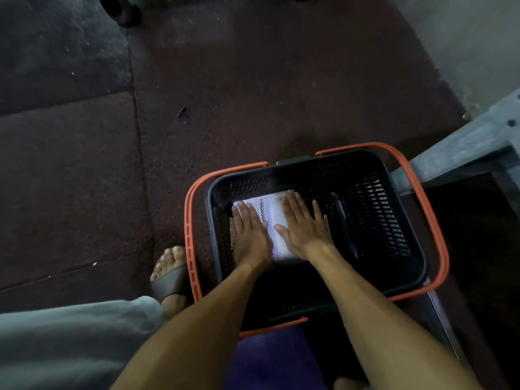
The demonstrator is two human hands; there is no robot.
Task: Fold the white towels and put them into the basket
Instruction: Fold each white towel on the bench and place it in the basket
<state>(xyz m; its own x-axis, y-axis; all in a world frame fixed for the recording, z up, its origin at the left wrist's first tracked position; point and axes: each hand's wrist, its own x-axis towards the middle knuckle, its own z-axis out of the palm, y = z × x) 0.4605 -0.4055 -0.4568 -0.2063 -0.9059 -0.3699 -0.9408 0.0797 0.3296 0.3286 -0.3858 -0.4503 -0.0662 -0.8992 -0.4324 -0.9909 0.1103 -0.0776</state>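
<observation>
A black plastic basket (405, 266) with orange handles stands on the floor in front of me. A folded white towel (274, 220) with a dark checked stripe lies flat on its bottom, in the left half. My left hand (249, 232) presses on the towel's left side with straight fingers. My right hand (302, 225) lies flat on the towel's right side, fingers spread. Both forearms reach down into the basket and cover much of the towel.
My foot in a dark sandal (171, 277) stands just left of the basket. A grey metal frame (461, 153) runs along the right. A purple mat (270, 358) lies under the basket's near edge. Dark rubber floor tiles (225, 80) spread beyond.
</observation>
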